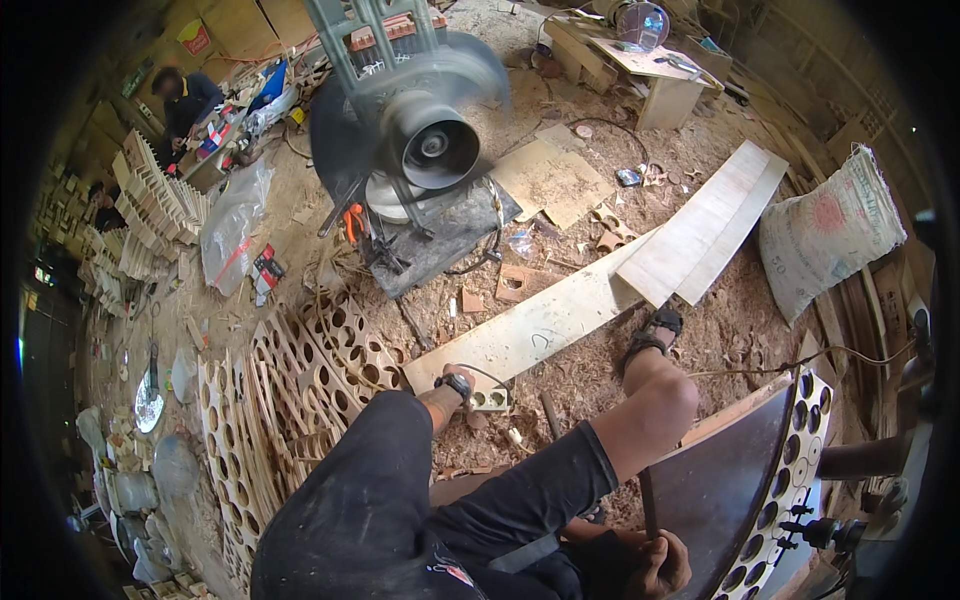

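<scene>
my right hand is closed, its fingers curled around the near end of a dark flat bar, which points away from me; my left hand is hidden, so i cannot tell its grip. the bar lies between my bare right leg and a dark brown panel on the right, along whose right side runs a plywood strip full of round holes. to the left, hole-cut sheets lie stacked. a little farther, a socket strip sits at the near end of a long pale board on the shavings. two more pale planks overlap that board's far end, and right of them stands a white woven sack. beyond, left of centre, a large fan shows blurred blades, with orange-handled pliers just beside its base. far left, another person bends over cluttered things.
</scene>
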The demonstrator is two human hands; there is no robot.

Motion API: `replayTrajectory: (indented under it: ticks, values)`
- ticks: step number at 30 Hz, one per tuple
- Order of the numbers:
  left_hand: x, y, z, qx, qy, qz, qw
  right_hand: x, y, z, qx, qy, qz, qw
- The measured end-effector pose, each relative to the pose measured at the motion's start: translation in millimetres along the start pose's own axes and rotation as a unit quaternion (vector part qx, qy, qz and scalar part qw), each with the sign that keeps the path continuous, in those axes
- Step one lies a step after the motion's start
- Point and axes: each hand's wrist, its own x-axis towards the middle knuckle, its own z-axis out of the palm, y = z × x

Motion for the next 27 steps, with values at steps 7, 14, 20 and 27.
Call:
replayTrajectory:
  ticks: [7,14,20,27]
  values:
    - [-64,15,-26,-0.287,0.310,0.126,0.898,2,6,5,0.015,0.005,-0.023,1.000]
    - [-106,-55,9,-0.891,0.256,-0.130,0.352,0,32,12,0.030,0.019,-0.076,0.996]
    - [-90,-147,7,-0.933,0.337,-0.044,0.117,-2,47,7,0.028,0.009,-0.091,0.995]
    - [-93,-158,-68,-0.930,0.360,0.065,0.047,-5,46,3,0.066,0.018,-0.066,0.995]
